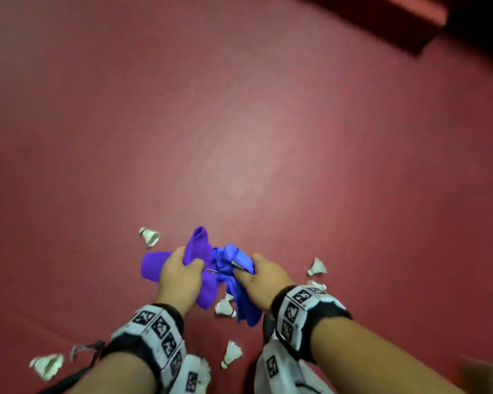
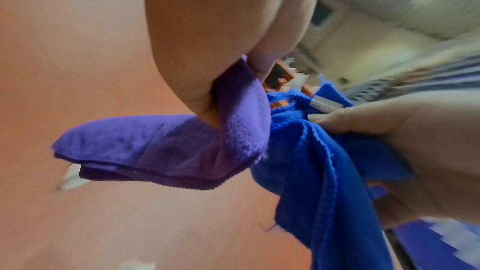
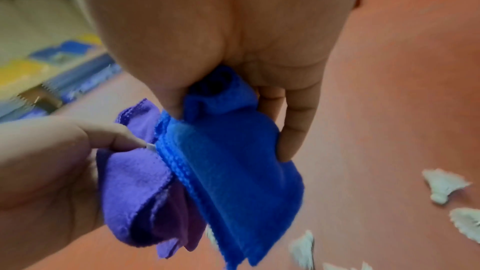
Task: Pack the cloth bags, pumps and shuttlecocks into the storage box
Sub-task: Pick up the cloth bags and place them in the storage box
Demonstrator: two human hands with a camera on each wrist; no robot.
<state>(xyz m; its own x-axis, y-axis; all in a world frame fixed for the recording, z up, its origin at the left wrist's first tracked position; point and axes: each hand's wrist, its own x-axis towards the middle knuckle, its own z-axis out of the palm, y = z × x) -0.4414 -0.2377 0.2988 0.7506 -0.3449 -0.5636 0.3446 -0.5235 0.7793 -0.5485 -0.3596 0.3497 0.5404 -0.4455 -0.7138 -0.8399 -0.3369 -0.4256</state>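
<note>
My left hand [image 1: 180,275] grips a folded purple cloth bag [image 1: 195,251] just above the red floor. In the left wrist view the purple cloth bag [image 2: 161,147] hangs out from between thumb and fingers. Right beside it my right hand [image 1: 258,275] holds a crumpled blue cloth bag [image 1: 229,264], its fingers curled round the blue cloth bag [image 3: 233,161] in the right wrist view. The two cloths touch. White shuttlecocks lie around: one shuttlecock [image 1: 150,236] behind my left hand, another shuttlecock [image 1: 317,267] to the right, a third shuttlecock [image 1: 225,306] under the cloths. No pump or storage box is plainly visible.
More shuttlecocks [image 1: 231,354] lie near my forearms, one shuttlecock [image 1: 46,364] at the lower left beside a dark thin object [image 1: 83,349]. The red floor [image 1: 239,137] stretches ahead. A dark raised edge [image 1: 382,21] sits at the far upper right.
</note>
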